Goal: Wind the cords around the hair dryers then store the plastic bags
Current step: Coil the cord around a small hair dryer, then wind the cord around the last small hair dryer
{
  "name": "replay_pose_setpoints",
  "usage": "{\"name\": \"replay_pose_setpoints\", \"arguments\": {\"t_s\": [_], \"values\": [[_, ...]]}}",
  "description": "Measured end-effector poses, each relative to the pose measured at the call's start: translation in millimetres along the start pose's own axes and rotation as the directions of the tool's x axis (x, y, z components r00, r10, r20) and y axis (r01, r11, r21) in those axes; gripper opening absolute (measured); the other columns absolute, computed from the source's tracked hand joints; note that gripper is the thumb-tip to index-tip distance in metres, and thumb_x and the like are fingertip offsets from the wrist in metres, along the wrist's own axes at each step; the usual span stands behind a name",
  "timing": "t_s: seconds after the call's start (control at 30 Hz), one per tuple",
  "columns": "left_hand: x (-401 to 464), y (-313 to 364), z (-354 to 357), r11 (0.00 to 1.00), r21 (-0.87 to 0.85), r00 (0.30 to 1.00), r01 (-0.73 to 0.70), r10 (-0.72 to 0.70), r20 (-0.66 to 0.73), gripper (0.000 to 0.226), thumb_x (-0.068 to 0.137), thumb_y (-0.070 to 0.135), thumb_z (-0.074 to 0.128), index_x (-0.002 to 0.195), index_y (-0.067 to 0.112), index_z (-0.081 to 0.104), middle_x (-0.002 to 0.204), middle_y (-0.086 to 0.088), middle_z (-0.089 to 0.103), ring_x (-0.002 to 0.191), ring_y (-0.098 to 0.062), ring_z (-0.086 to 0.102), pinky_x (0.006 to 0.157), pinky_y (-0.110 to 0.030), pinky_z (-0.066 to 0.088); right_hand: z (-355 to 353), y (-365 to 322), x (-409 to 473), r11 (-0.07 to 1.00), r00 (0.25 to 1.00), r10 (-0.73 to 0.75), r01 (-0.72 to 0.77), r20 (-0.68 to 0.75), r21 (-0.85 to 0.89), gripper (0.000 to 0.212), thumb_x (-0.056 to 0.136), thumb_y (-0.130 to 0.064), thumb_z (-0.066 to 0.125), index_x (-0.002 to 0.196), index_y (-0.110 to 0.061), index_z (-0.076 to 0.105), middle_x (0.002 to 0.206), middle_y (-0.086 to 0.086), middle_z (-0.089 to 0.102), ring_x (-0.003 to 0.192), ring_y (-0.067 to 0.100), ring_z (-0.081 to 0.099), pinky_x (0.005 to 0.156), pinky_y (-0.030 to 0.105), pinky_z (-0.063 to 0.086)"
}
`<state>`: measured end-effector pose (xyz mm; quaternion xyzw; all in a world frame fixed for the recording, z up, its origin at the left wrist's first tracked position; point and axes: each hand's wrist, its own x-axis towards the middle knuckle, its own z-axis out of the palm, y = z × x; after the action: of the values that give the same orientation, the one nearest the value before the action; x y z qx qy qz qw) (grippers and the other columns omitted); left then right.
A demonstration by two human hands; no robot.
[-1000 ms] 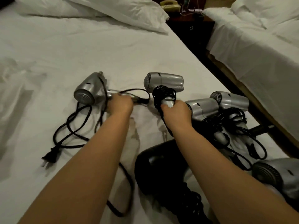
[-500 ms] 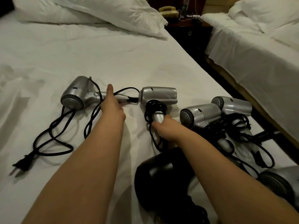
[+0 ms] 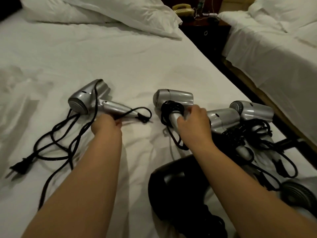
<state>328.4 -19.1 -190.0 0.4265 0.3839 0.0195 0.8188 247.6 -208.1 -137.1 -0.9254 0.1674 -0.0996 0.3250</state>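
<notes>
Several silver hair dryers lie on the white bed. The left dryer (image 3: 89, 100) has its black cord (image 3: 56, 145) loose and sprawled, with the plug (image 3: 18, 167) at the far left. My left hand (image 3: 106, 125) is closed on that cord just below the dryer's handle. The middle dryer (image 3: 173, 98) has its cord wound around the handle; my right hand (image 3: 193, 121) grips that handle. Two more silver dryers (image 3: 223, 117) (image 3: 252, 109) with wound cords lie to the right. A black dryer (image 3: 176, 186) sits near me under my right forearm.
Another dryer's grille (image 3: 296, 194) shows at the lower right edge. Pillows (image 3: 103, 11) lie at the head of the bed. A dark gap and nightstand with a phone (image 3: 181, 8) separate this bed from a second white bed (image 3: 274, 48) on the right.
My left hand has shifted from the left dryer's handle down to its cord and closed on it. My right hand has moved up onto the middle dryer's handle.
</notes>
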Motion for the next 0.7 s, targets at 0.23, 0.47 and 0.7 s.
{"name": "replay_pose_setpoints", "arguments": {"t_s": [0.23,0.47,0.7], "values": [[-27.8,4.2,-48.0,0.996,0.072,0.998,0.051,-0.049,-0.025,0.029,0.092,-0.004,0.028,0.08,0.011,0.05,0.061,-0.007,0.059,0.051,-0.019,0.055,0.034,-0.014,0.039,43.0,-72.2,-1.5,0.927,0.855,-0.306,0.367,0.418,-0.072,0.053,0.093,-0.036,0.054,0.135,-0.008,0.04,0.138,0.014,0.041,0.126,0.029,0.04,0.101,0.031,0.032],[-61.9,8.3,-78.7,0.958,0.247,0.987,0.145,-0.156,0.026,0.026,0.095,0.003,0.034,0.077,0.01,0.052,0.072,-0.009,0.055,0.061,-0.019,0.052,0.048,-0.027,0.047,81.7,-110.2,-44.6,0.947,0.733,-0.06,0.257,0.678,-0.194,0.031,0.094,-0.015,0.047,0.121,0.001,0.051,0.122,0.019,0.057,0.107,0.032,0.056,0.076,0.032,0.042],[-114.7,-1.6,-126.1,0.929,0.356,0.992,0.104,-0.12,0.023,0.019,0.093,0.002,0.043,0.089,0.007,0.061,0.068,-0.011,0.059,0.059,-0.02,0.055,0.033,-0.015,0.041,52.9,-101.8,-108.0,0.991,0.63,0.069,-0.133,0.774,0.02,0.035,0.09,-0.016,0.053,0.12,0.002,0.053,0.097,0.015,0.055,0.082,0.024,0.054,0.059,0.026,0.043]]}}
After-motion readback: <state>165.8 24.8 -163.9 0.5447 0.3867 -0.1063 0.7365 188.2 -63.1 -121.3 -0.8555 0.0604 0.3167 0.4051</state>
